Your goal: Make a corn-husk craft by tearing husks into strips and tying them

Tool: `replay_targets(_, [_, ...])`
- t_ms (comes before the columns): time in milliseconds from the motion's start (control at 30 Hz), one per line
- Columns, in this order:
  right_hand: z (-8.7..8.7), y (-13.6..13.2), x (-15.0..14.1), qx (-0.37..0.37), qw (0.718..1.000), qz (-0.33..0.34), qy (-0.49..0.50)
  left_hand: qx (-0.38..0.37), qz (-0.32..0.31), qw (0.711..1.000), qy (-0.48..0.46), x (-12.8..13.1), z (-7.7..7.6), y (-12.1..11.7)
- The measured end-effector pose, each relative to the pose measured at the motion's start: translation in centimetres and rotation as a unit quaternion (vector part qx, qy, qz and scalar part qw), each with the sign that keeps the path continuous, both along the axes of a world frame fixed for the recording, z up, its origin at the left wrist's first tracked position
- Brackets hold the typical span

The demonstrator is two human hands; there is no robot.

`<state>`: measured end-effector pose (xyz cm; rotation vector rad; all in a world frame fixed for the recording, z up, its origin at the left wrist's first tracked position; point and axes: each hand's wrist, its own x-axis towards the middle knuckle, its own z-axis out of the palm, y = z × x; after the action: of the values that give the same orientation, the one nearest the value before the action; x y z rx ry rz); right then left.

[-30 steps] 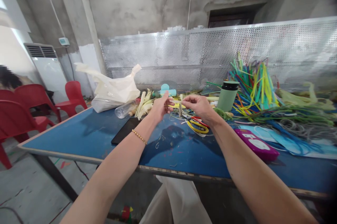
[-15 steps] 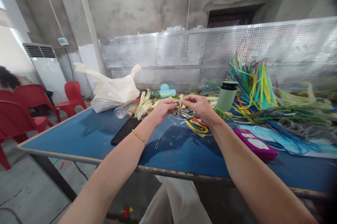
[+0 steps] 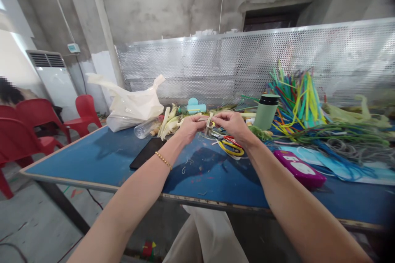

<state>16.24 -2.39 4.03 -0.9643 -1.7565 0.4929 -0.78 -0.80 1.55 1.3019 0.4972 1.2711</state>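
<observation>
A head-worn camera faces forward and down (quite near) over the table (image 3: 92, 162) toward the wall (image 3: 154, 3)

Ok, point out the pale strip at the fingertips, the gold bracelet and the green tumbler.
Pale strip (image 3: 209, 123): head view, its middle.
Gold bracelet (image 3: 163, 160): head view, mid-chain.
Green tumbler (image 3: 266, 116): head view, side of its body.

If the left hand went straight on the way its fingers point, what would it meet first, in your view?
The left hand would likely meet the pale strip at once, then the right hand; exact depth is unclear.
</observation>
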Motion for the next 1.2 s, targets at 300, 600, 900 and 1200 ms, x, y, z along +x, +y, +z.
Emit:
replay_targets(300, [0.7, -0.4, 0.4, -0.004, 1.0, 0.017, 0.016, -0.026, 0.012, 0.999, -0.037, 0.0, 0.9, -0.7])
replay_targets(600, [0.3, -0.4, 0.3, -0.012, 1.0, -0.014, -0.022, 0.009, 0.023, 0.999, -0.02, 0.0, 0.6, -0.4])
replay_targets(900, [-0.3, 1.2, 0.8, 0.258, 0.941, -0.178, -0.125, 0.013, 0.089, 0.995, -0.034, -0.2, 0.4, 0.2])
replay_targets(1200, [-0.9, 0.2, -0.8, 0.273, 0.948, -0.044, -0.157, -0.003, 0.069, 0.997, -0.036, 0.3, -0.3, 0.2])
